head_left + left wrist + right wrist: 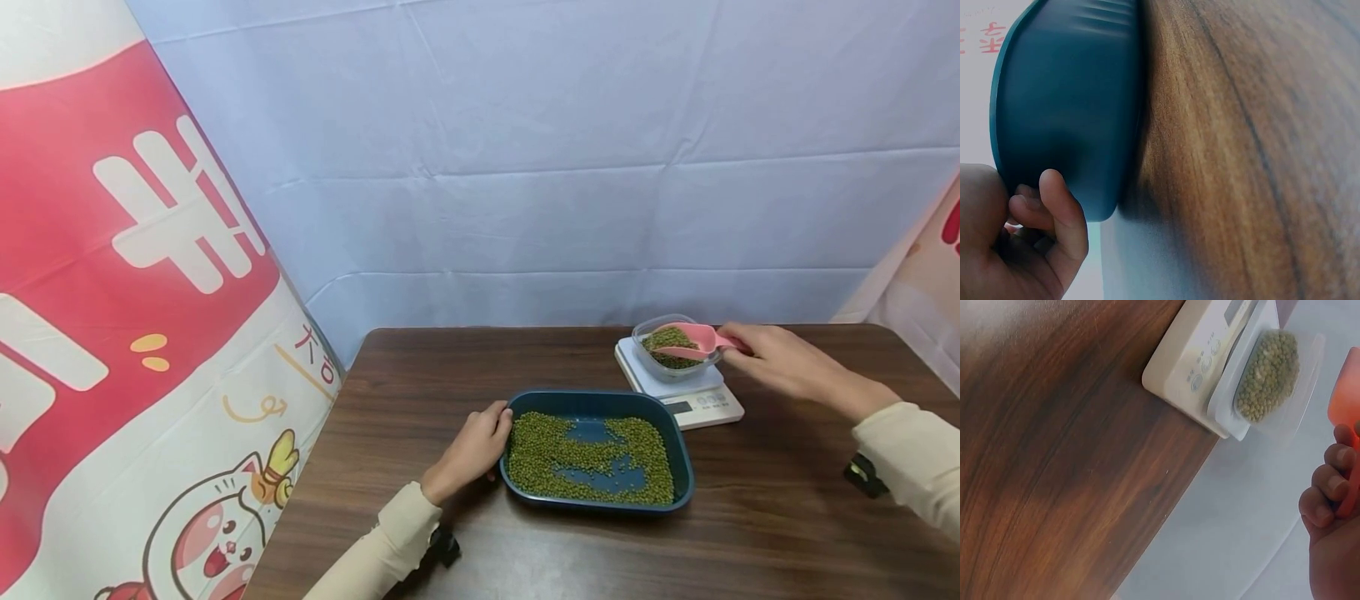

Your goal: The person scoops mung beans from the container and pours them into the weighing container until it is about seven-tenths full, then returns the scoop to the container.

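My right hand (780, 358) grips the handle of a pink scoop (701, 337), curled fingers showing in the right wrist view. The scoop's head is over a clear plastic bowl (1307, 384) that holds green mung beans (1267, 375). This bowl stands on a white kitchen scale (716, 404). My left hand (472, 446) holds the left rim of a dark blue tray (600, 402), with curled fingers against its outer wall in the left wrist view. Mung beans (536, 458) are spread unevenly in the tray, and patches of its blue bottom show between them.
The brown wooden table (420, 375) ends at a pale cloth backdrop (525, 217) close behind the scale. A printed red and white banner (112, 250) hangs along the left side. The tray's right back corner lies close to the scale's front.
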Tool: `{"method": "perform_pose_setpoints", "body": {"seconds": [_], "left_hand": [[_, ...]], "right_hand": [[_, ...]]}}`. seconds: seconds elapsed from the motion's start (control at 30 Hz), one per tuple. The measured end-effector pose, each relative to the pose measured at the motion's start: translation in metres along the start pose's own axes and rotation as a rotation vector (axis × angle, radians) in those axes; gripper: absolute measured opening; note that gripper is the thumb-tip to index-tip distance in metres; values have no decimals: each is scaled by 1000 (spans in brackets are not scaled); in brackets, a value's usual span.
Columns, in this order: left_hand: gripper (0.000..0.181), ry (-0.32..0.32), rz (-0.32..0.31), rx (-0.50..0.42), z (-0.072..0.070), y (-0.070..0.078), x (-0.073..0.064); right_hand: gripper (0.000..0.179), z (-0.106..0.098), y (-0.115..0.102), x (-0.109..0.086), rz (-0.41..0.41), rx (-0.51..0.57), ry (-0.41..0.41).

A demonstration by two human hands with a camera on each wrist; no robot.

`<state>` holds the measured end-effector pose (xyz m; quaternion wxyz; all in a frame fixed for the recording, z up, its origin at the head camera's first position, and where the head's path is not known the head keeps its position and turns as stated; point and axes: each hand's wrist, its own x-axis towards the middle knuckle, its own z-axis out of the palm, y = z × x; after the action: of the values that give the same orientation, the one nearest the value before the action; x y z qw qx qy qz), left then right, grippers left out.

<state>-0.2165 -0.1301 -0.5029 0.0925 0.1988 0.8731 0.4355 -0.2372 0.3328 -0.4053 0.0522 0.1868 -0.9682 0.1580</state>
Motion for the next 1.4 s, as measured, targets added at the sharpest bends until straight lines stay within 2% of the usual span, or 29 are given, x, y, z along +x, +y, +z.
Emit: {"method": "perform_pose_setpoints", "body": {"seconds": [0.8,1.4], "left_hand": [[31,1,-6,0,0,1,0],[32,-1,-12,-5,0,1,0]], "right_hand": [[31,-14,17,-2,60,-83,-71],[35,-26,16,6,66,-135,-124]]}}
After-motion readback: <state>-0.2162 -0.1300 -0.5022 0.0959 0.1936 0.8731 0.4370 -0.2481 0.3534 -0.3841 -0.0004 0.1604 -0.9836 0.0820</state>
